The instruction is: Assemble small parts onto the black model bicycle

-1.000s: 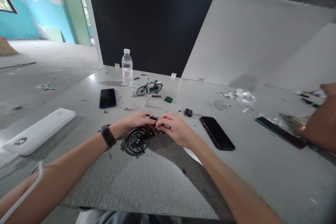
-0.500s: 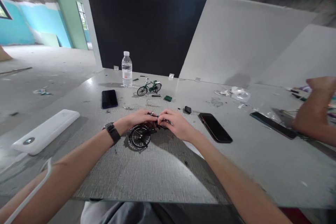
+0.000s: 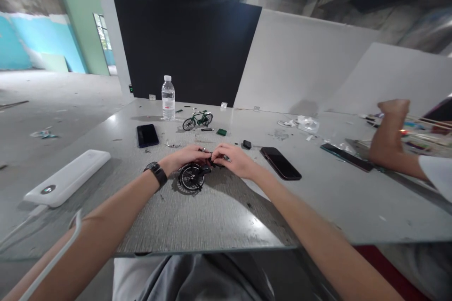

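Observation:
A black model bicycle [image 3: 191,178] rests on the table in front of me, one spoked wheel toward my left. My left hand [image 3: 189,156] is closed on its upper part, the fingers pointing right. From the other side my right hand [image 3: 235,159] pinches the bicycle's frame close to the left fingertips. My fingers hide much of the frame and the far wheel. Behind my hands stands a green model bicycle [image 3: 198,119], with a small green piece [image 3: 221,132] and thin metal parts [image 3: 173,145] lying nearby.
Phones lie to the left [image 3: 147,135] and right [image 3: 280,163]. A white power bank [image 3: 68,178] with a cable sits at far left. A water bottle [image 3: 168,99] stands at the back. At right, a co-worker's arm [image 3: 390,141] rests near another dark phone-like slab [image 3: 346,157].
The camera view has tilted up and shifted a little to the right. Both hands stay on the black bicycle with nearly the same grip. More of the co-worker's sleeve shows.

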Tool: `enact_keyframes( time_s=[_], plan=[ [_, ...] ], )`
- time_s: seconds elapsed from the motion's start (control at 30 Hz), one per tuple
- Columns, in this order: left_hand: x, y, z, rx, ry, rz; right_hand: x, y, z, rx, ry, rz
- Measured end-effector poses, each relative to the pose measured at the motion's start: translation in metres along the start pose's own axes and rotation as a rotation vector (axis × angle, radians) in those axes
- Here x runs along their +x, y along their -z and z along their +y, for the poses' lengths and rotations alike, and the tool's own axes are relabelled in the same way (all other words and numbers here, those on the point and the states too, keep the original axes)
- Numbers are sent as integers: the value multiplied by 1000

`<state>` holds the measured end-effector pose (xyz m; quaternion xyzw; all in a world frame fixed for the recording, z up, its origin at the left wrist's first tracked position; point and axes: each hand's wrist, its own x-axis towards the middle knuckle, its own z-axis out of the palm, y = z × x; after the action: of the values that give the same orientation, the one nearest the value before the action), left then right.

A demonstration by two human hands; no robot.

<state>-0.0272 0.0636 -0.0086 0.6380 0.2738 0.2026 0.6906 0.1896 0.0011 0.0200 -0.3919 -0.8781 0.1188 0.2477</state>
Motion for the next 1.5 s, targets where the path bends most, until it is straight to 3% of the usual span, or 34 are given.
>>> enact_keyframes(
  time_s=[0.2, 0.83, 1.13, 1.33, 1.5],
  plan=[
    [0, 0, 0, 41, 1, 6, -2, -1, 4, -50, -21, -49],
    [-6, -7, 9, 75, 9, -1, -7, -5, 3, -15, 4, 12],
    [-8, -11, 14, 84, 57, 49, -6, -8, 1, -39, 5, 58],
    [-5, -3, 11, 5, -5, 50, -6, -2, -3, -99, 51, 117],
    [-9, -1, 15, 84, -32, 61, -6, -2, -1, -57, 81, 121]
  ],
)
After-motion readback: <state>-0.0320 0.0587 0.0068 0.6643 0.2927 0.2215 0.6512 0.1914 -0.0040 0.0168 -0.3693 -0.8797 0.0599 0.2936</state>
